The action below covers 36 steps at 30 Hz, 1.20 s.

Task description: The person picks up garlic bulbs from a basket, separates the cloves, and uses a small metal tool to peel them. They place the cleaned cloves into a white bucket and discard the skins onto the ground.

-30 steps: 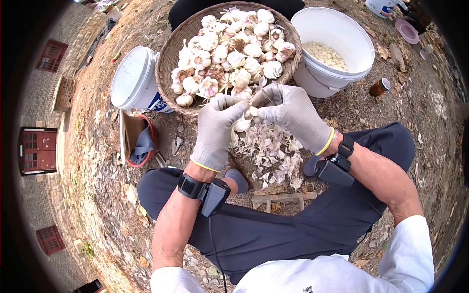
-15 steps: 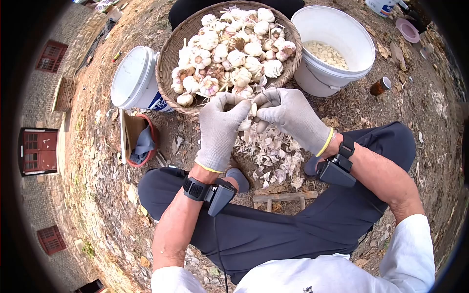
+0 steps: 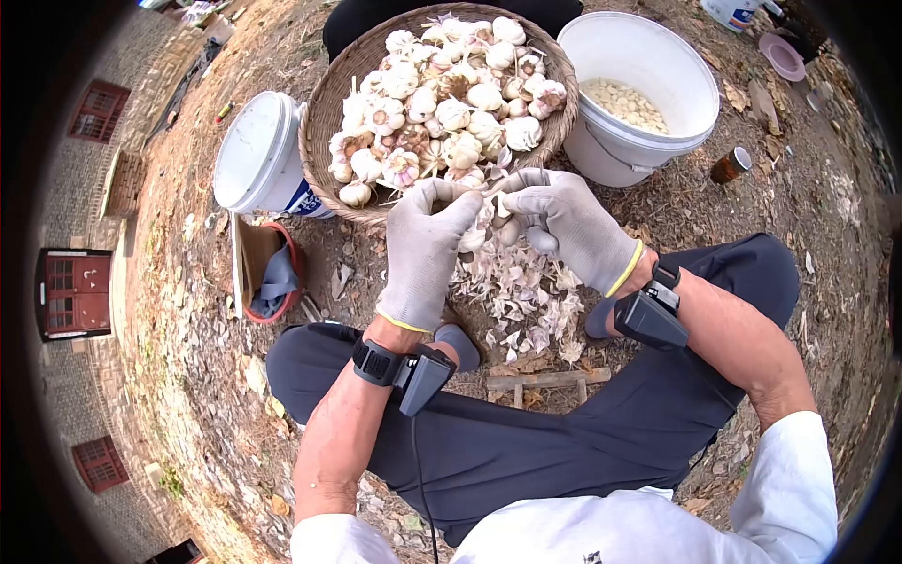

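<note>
My left hand (image 3: 427, 240) and my right hand (image 3: 564, 226), both in grey gloves with yellow cuffs, meet just beyond my knees. Between their fingertips is garlic (image 3: 489, 214), with pale cloves and loose skin showing; the fingers cover part of it. Both hands are closed on it. Right behind them, a round woven basket (image 3: 324, 122) is heaped with whole garlic bulbs (image 3: 451, 113). Below the hands, a pile of papery garlic skins (image 3: 526, 296) lies on the ground. To the right stands a white bucket (image 3: 611, 155) with peeled garlic cloves (image 3: 625, 103) inside.
A lidded white bucket (image 3: 249, 155) leans at the basket's left. Near it sits a red tub (image 3: 296, 273) with dark cloth. A brown jar (image 3: 731, 165) stands right of the open bucket. A small wooden stool (image 3: 545, 380) is between my feet, and a pink basin (image 3: 782, 58) lies far right.
My right fingers have shifted slightly and bent differently around the garlic, with more loose skin showing between the fingertips. My left hand has hardly moved.
</note>
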Motion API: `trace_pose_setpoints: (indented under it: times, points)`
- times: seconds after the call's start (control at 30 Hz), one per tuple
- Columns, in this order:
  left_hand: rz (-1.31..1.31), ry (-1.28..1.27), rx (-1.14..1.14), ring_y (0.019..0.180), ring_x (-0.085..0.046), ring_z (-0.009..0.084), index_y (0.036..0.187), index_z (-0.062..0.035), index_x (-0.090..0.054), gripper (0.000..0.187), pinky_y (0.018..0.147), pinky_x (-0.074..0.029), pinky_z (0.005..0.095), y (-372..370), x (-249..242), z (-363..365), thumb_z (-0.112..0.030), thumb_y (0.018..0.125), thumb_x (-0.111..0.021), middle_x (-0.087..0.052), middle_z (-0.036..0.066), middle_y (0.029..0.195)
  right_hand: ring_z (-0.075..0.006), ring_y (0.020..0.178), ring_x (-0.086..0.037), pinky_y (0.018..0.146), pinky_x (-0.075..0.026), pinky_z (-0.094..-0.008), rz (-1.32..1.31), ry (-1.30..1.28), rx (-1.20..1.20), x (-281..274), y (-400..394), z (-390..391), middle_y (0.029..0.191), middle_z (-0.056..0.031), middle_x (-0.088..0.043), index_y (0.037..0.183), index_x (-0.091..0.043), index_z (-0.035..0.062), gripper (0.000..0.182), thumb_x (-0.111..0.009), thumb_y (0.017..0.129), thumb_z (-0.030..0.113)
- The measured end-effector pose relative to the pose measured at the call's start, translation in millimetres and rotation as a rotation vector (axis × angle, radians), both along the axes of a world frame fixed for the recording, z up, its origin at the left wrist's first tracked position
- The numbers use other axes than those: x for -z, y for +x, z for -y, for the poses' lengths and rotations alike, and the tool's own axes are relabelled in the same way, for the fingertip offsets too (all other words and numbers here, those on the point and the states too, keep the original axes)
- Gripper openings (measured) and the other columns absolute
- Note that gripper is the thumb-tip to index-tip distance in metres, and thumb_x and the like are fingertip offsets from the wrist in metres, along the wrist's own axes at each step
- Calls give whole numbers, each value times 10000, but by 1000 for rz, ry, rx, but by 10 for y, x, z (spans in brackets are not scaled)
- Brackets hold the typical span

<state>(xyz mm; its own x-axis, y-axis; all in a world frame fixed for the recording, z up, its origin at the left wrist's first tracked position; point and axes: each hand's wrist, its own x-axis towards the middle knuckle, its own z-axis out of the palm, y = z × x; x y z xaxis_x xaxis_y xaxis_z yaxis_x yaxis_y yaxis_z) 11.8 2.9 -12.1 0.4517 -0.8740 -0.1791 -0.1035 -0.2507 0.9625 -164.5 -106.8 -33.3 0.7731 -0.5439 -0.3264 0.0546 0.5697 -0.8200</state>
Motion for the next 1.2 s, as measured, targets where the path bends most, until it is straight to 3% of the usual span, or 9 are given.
trace_pose_setpoints:
  times: [0.17,0.27,0.5,0.7,0.83,0.9,1.0,1.13,1.2]
  points:
    - [-33,2,9,662,-649,62,1079,-3,-725,237,531,-516,230,24,21,10,-233,1021,-739,-692,2,851,-88,557,-661,406,-420,-196,4,57,77,6,39,-6,850,-44,-711,1095,-678,-3,132,-660,1028,110]
    - [-68,4,2,660,-654,65,1079,-6,-724,235,532,-520,230,20,1,9,-235,1026,-734,-696,5,854,-86,582,-669,424,-435,-190,-48,57,56,-2,25,13,854,-49,-712,1102,-687,-12,131,-641,1028,86]
    - [-48,-23,-53,669,-663,63,1058,-15,-719,216,535,-520,231,60,25,12,-231,1048,-702,-706,18,847,-89,641,-692,484,-486,-181,109,32,110,-70,14,36,854,-63,-727,1130,-704,-37,166,-645,1027,80]
    - [5,-50,-130,672,-617,38,987,19,-743,221,560,-512,227,-32,13,22,-202,995,-747,-726,35,820,-46,657,-637,567,-516,-236,-129,-304,89,-110,170,-174,838,-32,-735,1013,-718,-29,231,-836,920,147]
    - [135,-68,-97,695,-628,51,983,25,-745,218,595,-516,236,-9,121,35,-193,988,-750,-729,35,823,-48,659,-642,569,-520,-239,-132,-369,93,-49,170,-161,837,-39,-739,1010,-719,-30,215,-826,922,135]
    - [174,-92,-88,737,-645,67,974,32,-745,217,651,-520,252,-37,82,41,-184,986,-762,-733,25,825,-54,632,-651,546,-519,-238,-198,-555,128,-5,187,-173,839,-51,-748,1004,-721,-41,199,-815,925,116]
    - [-52,-15,-124,797,-654,76,994,37,-758,209,716,-523,260,-115,-97,13,-171,990,-766,-748,25,863,-80,600,-677,512,-530,-239,-139,-355,154,-50,169,-175,850,-69,-753,1026,-713,-46,164,-775,956,90]
    - [83,-141,-73,827,-669,78,1045,34,-769,197,735,-534,254,-25,113,27,-158,999,-764,-761,33,908,-104,584,-698,481,-538,-238,-69,-185,176,-77,116,-132,852,-79,-749,1059,-702,-44,135,-732,987,66]
    - [-96,-126,-41,895,-663,74,1136,22,-753,189,819,-528,236,-3,146,15,-137,1036,-728,-739,21,986,-27,597,-638,472,-399,-174,-54,-128,165,-78,106,-135,803,-18,-732,1113,-718,-9,158,-740,1009,109]
